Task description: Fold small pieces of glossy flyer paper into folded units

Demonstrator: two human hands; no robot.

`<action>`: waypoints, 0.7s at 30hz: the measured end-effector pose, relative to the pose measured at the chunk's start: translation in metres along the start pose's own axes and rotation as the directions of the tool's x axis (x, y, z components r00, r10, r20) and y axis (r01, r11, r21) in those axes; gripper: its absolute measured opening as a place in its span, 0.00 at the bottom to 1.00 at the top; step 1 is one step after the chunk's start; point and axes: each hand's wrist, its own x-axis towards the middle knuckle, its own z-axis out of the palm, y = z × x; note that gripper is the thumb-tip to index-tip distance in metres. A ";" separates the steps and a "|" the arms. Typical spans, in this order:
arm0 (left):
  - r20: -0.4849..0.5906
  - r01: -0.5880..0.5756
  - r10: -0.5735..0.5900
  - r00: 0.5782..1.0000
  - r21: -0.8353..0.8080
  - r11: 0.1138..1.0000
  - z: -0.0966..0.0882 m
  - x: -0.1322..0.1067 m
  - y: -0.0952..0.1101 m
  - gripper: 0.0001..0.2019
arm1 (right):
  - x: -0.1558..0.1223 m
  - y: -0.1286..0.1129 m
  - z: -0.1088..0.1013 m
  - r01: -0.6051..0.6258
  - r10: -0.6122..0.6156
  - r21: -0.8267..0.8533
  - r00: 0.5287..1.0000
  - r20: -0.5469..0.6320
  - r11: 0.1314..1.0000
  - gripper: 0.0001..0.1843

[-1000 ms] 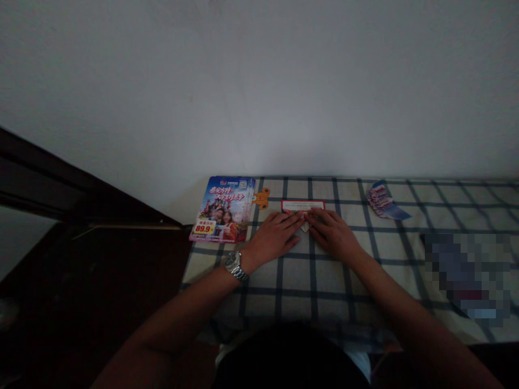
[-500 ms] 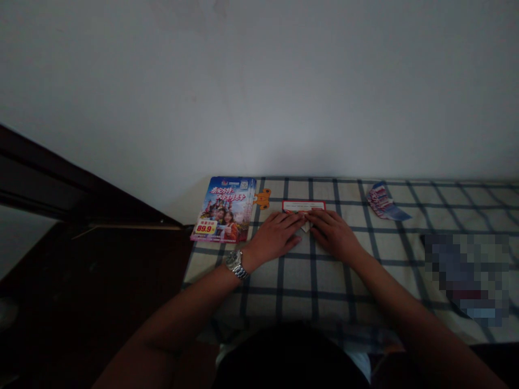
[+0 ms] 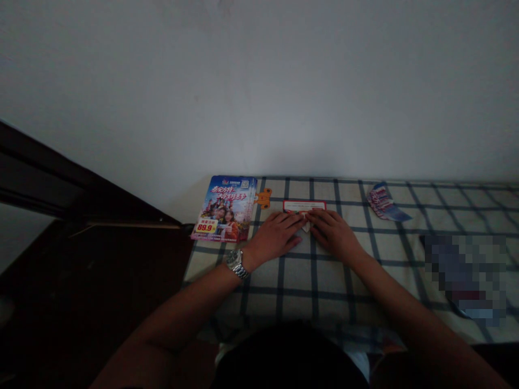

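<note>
My left hand (image 3: 276, 236) lies flat on the checked cloth (image 3: 316, 275), fingers stretched forward, a metal watch on its wrist. My right hand (image 3: 333, 233) lies flat beside it, fingers pointing left. Both sets of fingertips meet and press down on a small folded paper with a red border (image 3: 304, 206), most of which shows beyond the fingers. A white folded corner peeks out between the two hands.
A stack of colourful flyers (image 3: 225, 208) lies at the cloth's left edge, with a small orange figure (image 3: 263, 198) next to it. More folded flyers (image 3: 383, 202) sit at the back right. A blurred dark object (image 3: 466, 275) lies at right. Dark wooden furniture (image 3: 81, 259) stands at left; a white wall rises behind.
</note>
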 end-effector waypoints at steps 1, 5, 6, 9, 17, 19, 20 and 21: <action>0.000 0.003 -0.003 1.000 0.001 1.000 0.000 0.000 0.000 0.26 | 0.000 0.000 0.000 0.002 -0.002 -0.002 1.000 0.002 1.000 0.22; -0.002 0.006 -0.006 1.000 -0.004 1.000 -0.001 0.000 0.000 0.26 | 0.001 0.000 -0.002 0.002 -0.002 -0.009 1.000 0.018 1.000 0.22; -0.003 0.005 -0.005 1.000 -0.007 1.000 -0.001 0.001 0.000 0.26 | 0.001 0.000 -0.002 0.001 -0.001 -0.012 1.000 0.024 1.000 0.22; -0.001 -0.003 0.003 1.000 -0.014 1.000 -0.001 0.000 -0.001 0.27 | 0.000 0.000 -0.002 -0.002 0.003 -0.024 1.000 0.030 1.000 0.22; -0.015 -0.016 0.015 1.000 -0.009 1.000 0.002 0.000 -0.003 0.25 | -0.002 0.002 0.002 0.013 -0.012 -0.035 1.000 0.028 0.999 0.23; -0.019 -0.021 0.021 1.000 -0.011 1.000 0.002 0.000 -0.003 0.25 | -0.003 0.003 0.003 0.006 -0.004 -0.041 1.000 0.029 0.999 0.23; -0.019 -0.025 0.025 1.000 -0.014 1.000 0.002 0.000 -0.003 0.24 | -0.003 0.003 0.004 0.002 -0.001 -0.043 1.000 0.028 0.999 0.23; -0.019 -0.028 0.027 0.999 -0.016 0.999 0.002 0.000 -0.003 0.24 | -0.003 0.003 0.004 -0.001 0.002 -0.046 1.000 0.029 0.999 0.23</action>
